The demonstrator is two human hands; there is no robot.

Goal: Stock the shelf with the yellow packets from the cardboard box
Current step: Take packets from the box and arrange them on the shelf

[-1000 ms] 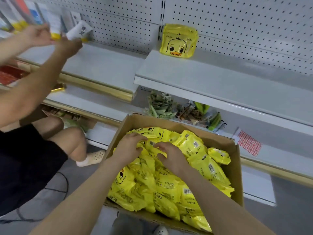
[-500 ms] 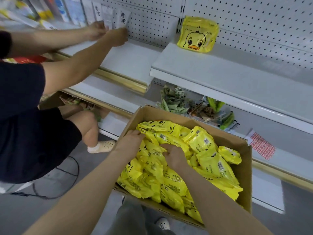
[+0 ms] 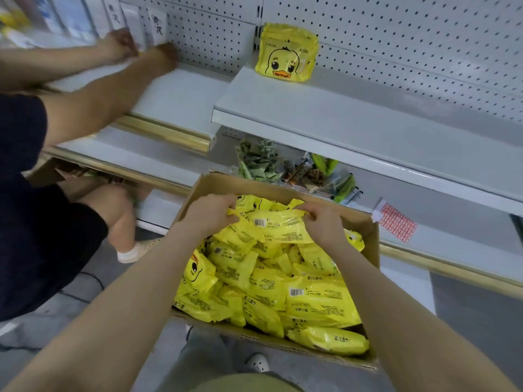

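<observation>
The white shelf is left bare to the right of 1 upright duck packet. Its left approach is crossed by another person's forearm, and the lower shelf's back is filled by green packets.

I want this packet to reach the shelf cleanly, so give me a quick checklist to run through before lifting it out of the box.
1. Grip: left hand and right hand each pinch an end of the top yellow packet. Ok.
2. Packet free of the pile: it lies raised above the other packets in the cardboard box, but its underside is hidden. Cannot tell.
3. Landing spot: the white shelf shows bare surface right of the duck packet already standing there. Ok.
4. Path: the other person's arm is over the neighbouring shelf to the left, apart from this one. Ok.
5. Packet facing: barcode side up, duck face not showing. Not ok for display.
</observation>
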